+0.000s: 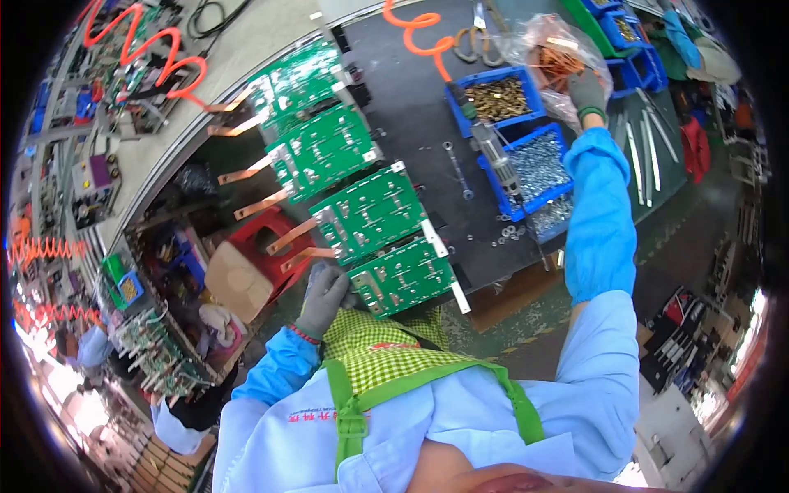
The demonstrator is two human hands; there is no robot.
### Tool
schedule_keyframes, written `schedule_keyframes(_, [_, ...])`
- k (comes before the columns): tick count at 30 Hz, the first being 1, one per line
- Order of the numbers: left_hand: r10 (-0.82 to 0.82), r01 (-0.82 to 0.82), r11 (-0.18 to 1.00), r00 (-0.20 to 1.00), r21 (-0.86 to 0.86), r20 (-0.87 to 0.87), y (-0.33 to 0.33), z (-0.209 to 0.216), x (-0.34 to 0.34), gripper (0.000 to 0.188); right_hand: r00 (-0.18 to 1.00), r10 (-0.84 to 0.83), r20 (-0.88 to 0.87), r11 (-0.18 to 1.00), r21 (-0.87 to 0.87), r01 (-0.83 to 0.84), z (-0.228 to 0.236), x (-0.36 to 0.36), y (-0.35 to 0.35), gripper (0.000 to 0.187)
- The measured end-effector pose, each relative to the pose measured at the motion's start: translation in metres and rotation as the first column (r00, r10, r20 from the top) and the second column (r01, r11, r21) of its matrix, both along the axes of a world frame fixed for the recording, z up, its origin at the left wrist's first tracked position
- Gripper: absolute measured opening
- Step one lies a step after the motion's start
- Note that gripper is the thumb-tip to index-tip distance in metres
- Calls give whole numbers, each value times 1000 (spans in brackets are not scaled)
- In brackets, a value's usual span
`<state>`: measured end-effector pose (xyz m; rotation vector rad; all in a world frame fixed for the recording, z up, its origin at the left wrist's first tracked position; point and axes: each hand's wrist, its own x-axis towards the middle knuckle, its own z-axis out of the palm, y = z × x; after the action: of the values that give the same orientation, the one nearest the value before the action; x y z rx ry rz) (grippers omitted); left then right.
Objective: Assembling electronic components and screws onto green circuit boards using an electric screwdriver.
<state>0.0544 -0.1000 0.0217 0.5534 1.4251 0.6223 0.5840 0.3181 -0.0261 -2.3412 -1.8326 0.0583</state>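
My left hand (325, 297), in a grey glove, is at the near left corner of the closest green circuit board (403, 278); its fingers are curled, and what they grip, if anything, is hidden. Several such boards lie in a slanting row along the table's left edge, with copper strips (292, 237) jutting out leftward. At the far right my right hand (585, 92), also gloved, reaches into a clear plastic bag (534, 51) of copper-coloured pieces (556, 67). The fingertips are out of sight among those pieces.
Blue bins hold brass-coloured fasteners (499, 99) and silver fasteners (538, 164). A power screwdriver (497, 160) on an orange coiled hose (411, 23) lies across them. A wrench (459, 171), scissors (479, 45) and loose washers (508, 234) are on the dark table. A red stool (267, 246) stands left.
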Motion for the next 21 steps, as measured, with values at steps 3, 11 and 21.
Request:
schedule_keyframes(3, [-153,156,980,988,-126,34,14,2,-7,21,1000,20,-3,996,83,-19,12,-1,-13,40])
schedule_keyframes(11, [121,10,949,912,-316,392,32,10,-7,21,927,9,-374,962,256,94,26,8,-60,37])
schedule_keyframes(21, [180,192,919,573,-345,800,42,-18,-25,18,420,233,-877,939,315,137,189,-65,-197,20])
